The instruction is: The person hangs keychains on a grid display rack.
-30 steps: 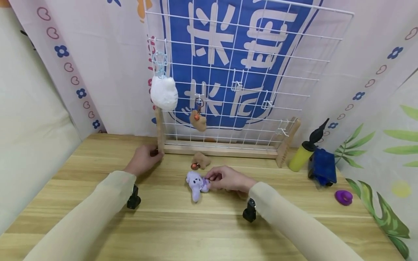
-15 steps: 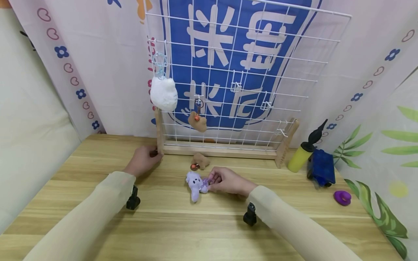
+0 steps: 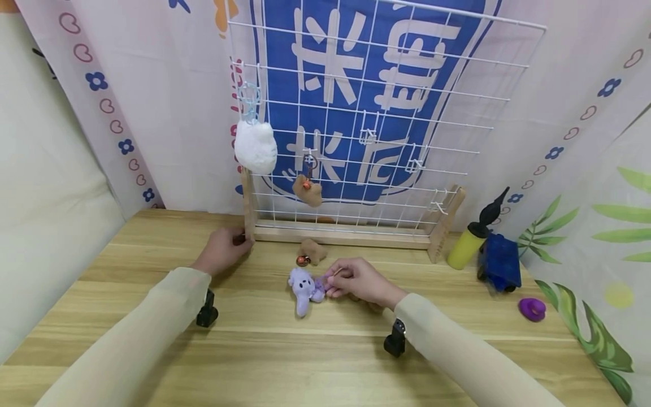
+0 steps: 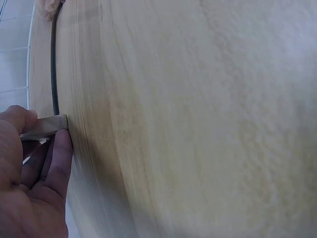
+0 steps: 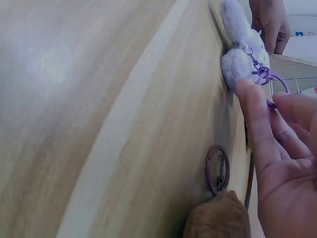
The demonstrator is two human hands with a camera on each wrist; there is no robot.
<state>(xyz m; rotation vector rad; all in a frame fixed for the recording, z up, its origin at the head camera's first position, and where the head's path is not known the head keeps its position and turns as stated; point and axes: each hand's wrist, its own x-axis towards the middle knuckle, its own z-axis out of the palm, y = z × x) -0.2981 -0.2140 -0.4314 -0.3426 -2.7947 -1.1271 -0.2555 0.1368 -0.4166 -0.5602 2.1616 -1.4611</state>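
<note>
My right hand point(image 3: 363, 281) pinches the purple key ring point(image 5: 281, 82) of a lavender plush keychain point(image 3: 303, 289) with a long-eared toy. The plush lies on the table, its small chain running to the ring. At the rack's left end, my left hand point(image 3: 224, 250) grips the base of the wooden upright point(image 4: 47, 126) between thumb and fingers. Behind the lavender toy lies a brown plush keychain point(image 3: 313, 250) with an orange bell. Another brown plush point(image 5: 218, 218) with a dark metal ring point(image 5: 218, 170) lies close under my right hand, mostly hidden in the head view.
A white wire grid rack point(image 3: 351, 121) stands at the back, with several hooks on it. From it hang a white plush point(image 3: 256, 148) and a brown plush point(image 3: 307, 190). At right are a yellow pump point(image 3: 465, 249), a blue toy cart point(image 3: 500, 263) and a purple hat point(image 3: 532, 309).
My right hand has shifted slightly to the right, still at the lavender plush's ring. The plush stays nearly in place. My left hand keeps its grip on the upright.
</note>
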